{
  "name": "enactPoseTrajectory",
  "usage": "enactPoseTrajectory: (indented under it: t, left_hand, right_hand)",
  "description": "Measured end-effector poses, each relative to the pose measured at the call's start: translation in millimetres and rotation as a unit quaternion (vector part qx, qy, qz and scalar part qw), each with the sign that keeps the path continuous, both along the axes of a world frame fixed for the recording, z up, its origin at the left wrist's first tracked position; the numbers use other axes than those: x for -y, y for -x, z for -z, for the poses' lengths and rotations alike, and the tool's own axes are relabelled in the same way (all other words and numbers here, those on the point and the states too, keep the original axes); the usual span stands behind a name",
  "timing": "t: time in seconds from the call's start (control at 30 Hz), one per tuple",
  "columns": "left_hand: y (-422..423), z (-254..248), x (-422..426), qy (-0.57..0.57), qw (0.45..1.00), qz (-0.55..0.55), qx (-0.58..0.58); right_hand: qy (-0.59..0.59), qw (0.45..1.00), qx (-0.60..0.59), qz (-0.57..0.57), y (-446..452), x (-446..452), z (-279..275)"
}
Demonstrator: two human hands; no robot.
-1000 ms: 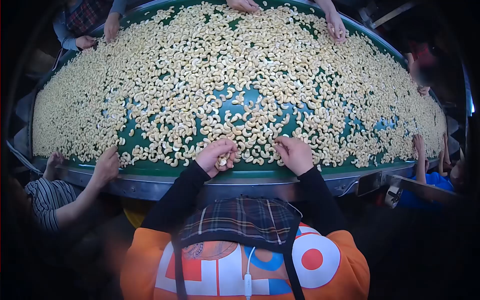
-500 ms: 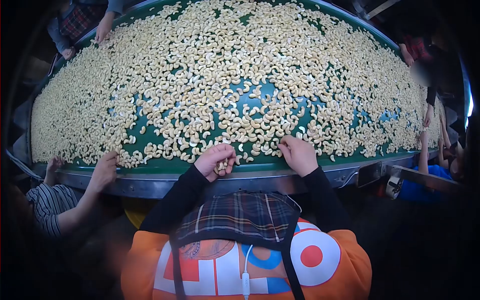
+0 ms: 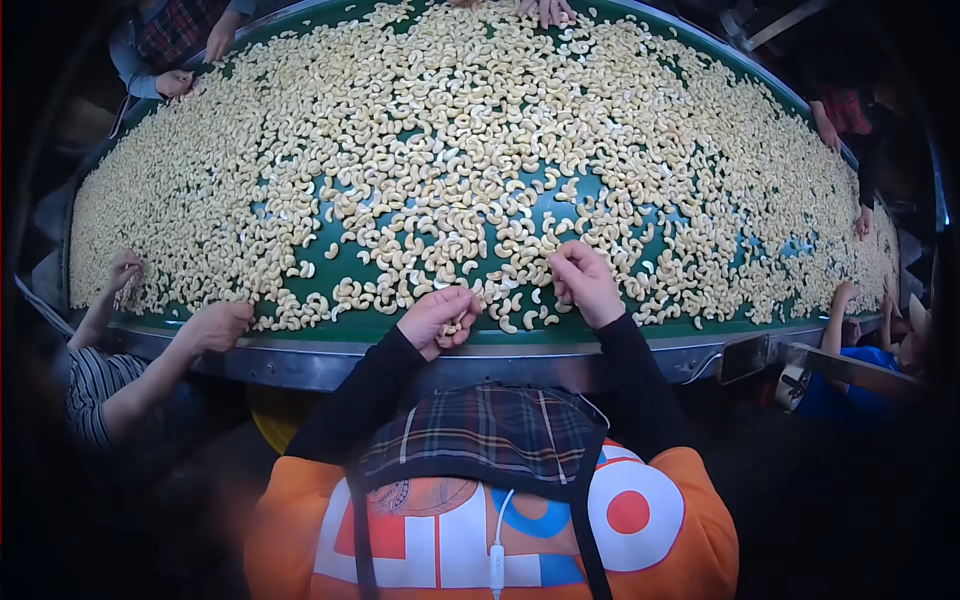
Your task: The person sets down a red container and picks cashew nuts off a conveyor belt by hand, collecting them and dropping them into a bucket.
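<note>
Pale cashews (image 3: 450, 130) lie thickly over a green conveyor belt (image 3: 350, 266) before me. Near the belt's front edge, my left hand (image 3: 428, 316) is curled around several cashews (image 3: 452, 328), visible between palm and fingers. Its thumb and index fingertip meet close to loose nuts. My right hand (image 3: 590, 287) is over the belt to the right, fingers bent and thumb pressed to the index finger. Whether a nut is in that pinch is hidden. A few single cashews (image 3: 528, 319) lie between my hands.
A metal rail (image 3: 500, 372) borders the belt's near side. At left, a co-worker's hand (image 3: 220, 326) touches the nuts. Across the belt are another person's hands (image 3: 545, 10) and, at upper left, a hand (image 3: 174, 83). More co-workers' hands (image 3: 848, 292) are at right.
My right hand has moved up and slightly left over the nuts. My left hand stays near the edge, holding cashews. The nuts have shifted right, and a person's hand appears at the far edge.
</note>
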State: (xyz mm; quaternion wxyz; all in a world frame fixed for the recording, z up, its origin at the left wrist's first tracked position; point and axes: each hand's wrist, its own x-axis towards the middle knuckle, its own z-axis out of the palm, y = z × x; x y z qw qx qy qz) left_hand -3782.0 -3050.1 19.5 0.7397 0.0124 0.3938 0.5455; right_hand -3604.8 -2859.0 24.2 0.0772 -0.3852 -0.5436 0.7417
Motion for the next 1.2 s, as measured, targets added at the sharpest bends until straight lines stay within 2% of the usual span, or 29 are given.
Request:
enactPoseTrajectory:
  t: [0.03,0.07,0.1,0.13,0.2,0.23,0.33,0.37,0.4,0.43,0.47,0.5,0.6,0.63,0.67,0.73,0.77,0.87,0.9,0.93,0.97,1.0,1.03,1.13,1.17,1.2]
  left_hand:
    - [2,2,1,-0.002,1.000,0.010,0.001]
    - [4,2,3,-0.002,1.000,0.020,0.001]
    - [6,0,6,-0.001,1.000,0.020,-0.002]
    - [8,-2,8,0.007,1.000,0.026,-0.013]
    - [13,-5,13,0.023,0.998,0.038,-0.033]
    - [18,-5,17,0.023,0.998,0.037,-0.033]
    - [33,-1,31,0.011,0.999,0.011,-0.028]
    - [38,-1,35,0.011,1.000,0.008,-0.026]
    - [44,-1,38,0.015,1.000,-0.001,-0.027]
    - [48,-3,40,0.019,0.999,-0.009,-0.028]
    - [51,-4,41,0.024,0.999,-0.016,-0.029]
    - [53,-4,42,0.025,0.999,-0.015,-0.029]
    - [57,-8,40,0.026,0.999,-0.012,-0.024]
    - [59,-8,42,0.027,0.999,-0.009,-0.026]
    - [60,-6,43,0.031,0.999,-0.001,-0.030]
    - [66,-4,49,0.040,0.998,0.013,-0.036]
    - [72,-4,53,0.039,0.998,0.011,-0.038]
    - [88,-3,68,0.028,0.999,-0.005,-0.028]
    - [93,-3,72,0.028,0.999,-0.007,-0.027]
    - [99,-6,75,0.034,0.999,-0.012,-0.029]
    - [104,-9,78,0.041,0.999,-0.018,-0.031]
    - [107,-10,81,0.048,0.998,-0.022,-0.032]
    - [109,-8,82,0.049,0.998,-0.022,-0.031]
    - [116,-3,82,0.047,0.998,0.002,-0.052]
    - [116,-5,82,0.048,0.997,0.003,-0.053]
    - [116,-7,80,0.047,0.997,0.015,-0.060]
  right_hand:
    - [-0.150,0.988,-0.005,-0.033,22,9,11]
    - [-0.296,0.953,-0.010,-0.065,42,18,21]
    - [-0.295,0.953,-0.013,-0.064,59,23,20]
    - [-0.418,0.903,0.041,-0.089,75,26,16]
    - [-0.635,0.747,0.147,-0.133,95,32,11]
    - [-0.636,0.746,0.146,-0.133,98,33,11]
    - [-0.557,0.815,0.082,-0.139,94,25,15]
    - [-0.557,0.814,0.082,-0.141,92,21,16]
    - [-0.404,0.908,0.043,-0.097,89,16,16]
    - [-0.237,0.970,0.004,-0.049,87,11,16]
    - [-0.061,0.998,-0.036,0.002,88,8,17]
    - [-0.060,0.998,-0.035,0.003,94,7,17]
    - [-0.317,0.948,0.026,0.000,126,-5,18]
    - [-0.316,0.948,0.025,0.003,132,-7,19]
    - [-0.447,0.889,0.095,-0.034,139,-9,21]
    - [-0.669,0.699,0.227,-0.107,153,-10,23]
    - [-0.670,0.699,0.225,-0.107,156,-8,20]
    - [-0.524,0.818,0.202,-0.127,149,0,9]
    - [-0.524,0.817,0.202,-0.129,145,1,10]
    - [-0.371,0.918,0.123,-0.065,139,2,11]
    - [-0.201,0.979,0.038,0.001,134,3,11]
    - [-0.022,0.996,-0.047,0.068,133,5,13]
    - [-0.022,0.996,-0.045,0.069,136,8,17]
    - [-0.238,0.970,0.026,0.047,159,20,23]
    - [-0.237,0.970,0.025,0.049,169,22,18]
    - [-0.359,0.931,0.064,0.006,180,23,12]
